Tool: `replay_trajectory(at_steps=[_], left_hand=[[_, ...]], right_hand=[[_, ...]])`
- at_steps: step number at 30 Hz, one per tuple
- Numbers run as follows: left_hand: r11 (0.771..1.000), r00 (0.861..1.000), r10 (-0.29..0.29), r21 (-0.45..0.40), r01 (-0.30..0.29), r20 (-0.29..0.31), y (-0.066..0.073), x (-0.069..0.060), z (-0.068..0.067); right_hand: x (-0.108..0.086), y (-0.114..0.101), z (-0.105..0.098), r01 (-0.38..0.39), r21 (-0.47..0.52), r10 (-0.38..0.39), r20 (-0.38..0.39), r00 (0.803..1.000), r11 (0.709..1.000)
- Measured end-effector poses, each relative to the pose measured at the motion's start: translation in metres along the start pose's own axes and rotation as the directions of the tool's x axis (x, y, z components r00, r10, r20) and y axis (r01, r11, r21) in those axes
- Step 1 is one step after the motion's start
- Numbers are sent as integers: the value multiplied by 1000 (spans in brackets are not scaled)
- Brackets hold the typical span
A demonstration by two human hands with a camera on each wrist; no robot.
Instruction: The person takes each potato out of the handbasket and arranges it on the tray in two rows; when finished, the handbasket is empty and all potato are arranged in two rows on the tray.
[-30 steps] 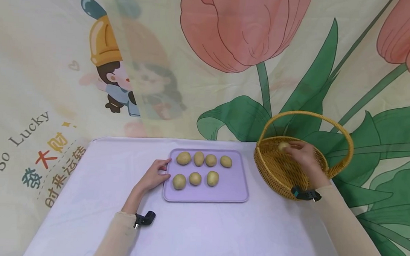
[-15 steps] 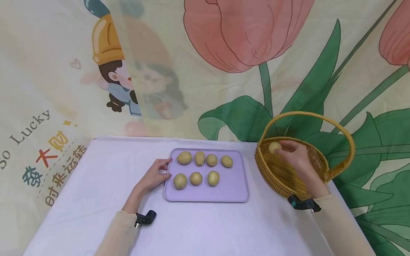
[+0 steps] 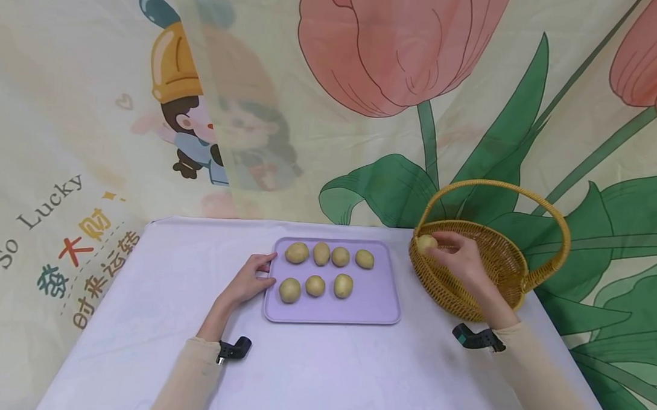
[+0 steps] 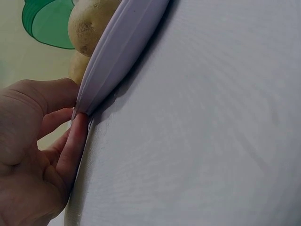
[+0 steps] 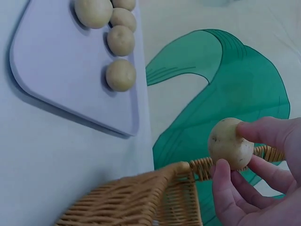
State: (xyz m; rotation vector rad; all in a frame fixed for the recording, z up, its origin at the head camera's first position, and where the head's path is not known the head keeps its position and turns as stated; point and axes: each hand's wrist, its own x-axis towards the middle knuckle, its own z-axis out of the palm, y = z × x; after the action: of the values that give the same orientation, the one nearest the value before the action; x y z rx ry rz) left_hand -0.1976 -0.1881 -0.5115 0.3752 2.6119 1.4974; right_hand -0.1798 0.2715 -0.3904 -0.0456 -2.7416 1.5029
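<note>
My right hand (image 3: pixel 459 255) pinches a potato (image 5: pixel 230 143) between thumb and fingers, over the left rim of the wicker basket (image 3: pixel 445 293). At the left edge of a lilac tray (image 3: pixel 371 303), the thumb and fingers of my left hand (image 3: pixel 247 280) hold the rim; the left wrist view shows fingertips against it from both sides. On the tray lie several potatoes in two rows: a back row with one potato (image 3: pixel 364 259) at its right end, and a front row with another potato (image 3: pixel 343 286) at its right end.
A tall curved basket handle (image 3: pixel 497 184) arches above the basket, on the right of the table. White cloth (image 3: pixel 322 374) covers the table. Behind it hangs a printed backdrop (image 3: pixel 363 152) with tulips and a cartoon figure.
With the potato in its grip, my right hand has moved left from inside the basket to its left rim. The left hand stays at the tray, whose potatoes lie as before.
</note>
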Motion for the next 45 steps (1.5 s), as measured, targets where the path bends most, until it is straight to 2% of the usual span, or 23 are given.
replay_trajectory(at_steps=[8, 19, 24, 30, 36, 45], left_hand=[[1000, 1000, 1, 1, -1, 4, 1, 0, -1], [1000, 1000, -4, 1, 4, 6, 1, 0, 0], [1000, 1000, -5, 0, 5, 9, 1, 0, 0], [1000, 1000, 0, 10, 0, 6, 1, -1, 0], [1000, 1000, -3, 12, 3, 4, 2, -1, -1], [999, 1000, -26, 22, 26, 8, 4, -1, 0]], right_hand=[[0, 1, 23, 31, 40, -32, 28, 999, 999], [1, 8, 62, 39, 41, -41, 46, 998, 998], [0, 14, 78, 45, 109, -54, 87, 995, 993], [1, 24, 99, 95, 110, -106, 98, 990, 989], [-1, 27, 112, 75, 151, -94, 127, 987, 986], [-5, 32, 126, 110, 154, -136, 169, 976, 982]])
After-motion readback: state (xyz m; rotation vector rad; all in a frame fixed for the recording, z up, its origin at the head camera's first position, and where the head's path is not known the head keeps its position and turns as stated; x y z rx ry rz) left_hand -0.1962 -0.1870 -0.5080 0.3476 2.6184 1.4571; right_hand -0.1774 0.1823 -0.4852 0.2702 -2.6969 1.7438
